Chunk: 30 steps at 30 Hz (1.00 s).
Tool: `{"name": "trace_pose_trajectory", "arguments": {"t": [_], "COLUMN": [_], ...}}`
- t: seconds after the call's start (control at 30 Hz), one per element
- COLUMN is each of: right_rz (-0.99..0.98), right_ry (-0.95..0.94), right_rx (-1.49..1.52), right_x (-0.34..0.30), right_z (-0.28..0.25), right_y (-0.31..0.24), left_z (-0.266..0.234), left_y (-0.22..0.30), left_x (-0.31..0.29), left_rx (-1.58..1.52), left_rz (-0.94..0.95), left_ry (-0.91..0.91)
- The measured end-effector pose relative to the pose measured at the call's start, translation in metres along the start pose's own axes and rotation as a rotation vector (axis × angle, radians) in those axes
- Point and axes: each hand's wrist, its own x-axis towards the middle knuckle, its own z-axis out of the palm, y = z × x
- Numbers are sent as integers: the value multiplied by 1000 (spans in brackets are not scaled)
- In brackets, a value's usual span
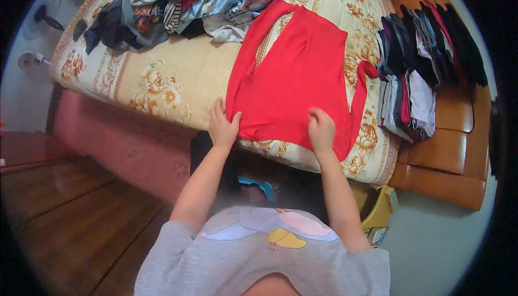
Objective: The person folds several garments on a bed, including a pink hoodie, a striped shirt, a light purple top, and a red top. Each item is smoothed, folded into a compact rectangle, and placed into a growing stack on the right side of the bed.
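A red long-sleeved top [291,75] lies spread on the bed, its lower hem toward me. One sleeve stretches up along its left side; the other bends down on the right. My left hand [223,127] rests at the lower left edge of the top, fingers apart and thumb against the fabric. Over the lower right part of the top is my right hand [322,129], its fingers curled together. Whether fabric is pinched in them is hidden.
A flowered cream bedspread [183,75] covers the bed. Loose clothes [189,5] are heaped at the far left. Folded clothes [407,102] stand in rows at the right, beside a brown wooden headboard [442,150]. A fan [43,15] stands at far left.
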Motion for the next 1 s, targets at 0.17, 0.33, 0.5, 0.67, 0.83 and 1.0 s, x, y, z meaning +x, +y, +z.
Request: {"name": "trace_pose_trajectory", "arguments": {"t": [0.17, 0.33, 0.5, 0.67, 0.83, 1.0], "right_rz": [145, 144, 311, 939, 975, 734], "right_ry": [-462, -434, -238, -155, -310, -169], "right_rx": [102, -164, -51, 1047, 1376, 1566], "right_x": [145, 205, 232, 262, 297, 329], "right_z": [102, 174, 209, 206, 155, 121], "right_y": [-48, -78, -62, -73, -58, -13], "left_z": [1, 2, -4, -13, -9, -14], "left_y": [-5, -14, -12, -11, -16, -16], "left_x": [5, 2, -1, -1, -4, -4], "left_rx": [-78, -88, -201, -186, -295, -152], "left_rz": [-92, -36, -38, 54, 148, 396], "left_ry": [-52, 40, 47, 16, 78, 65]}}
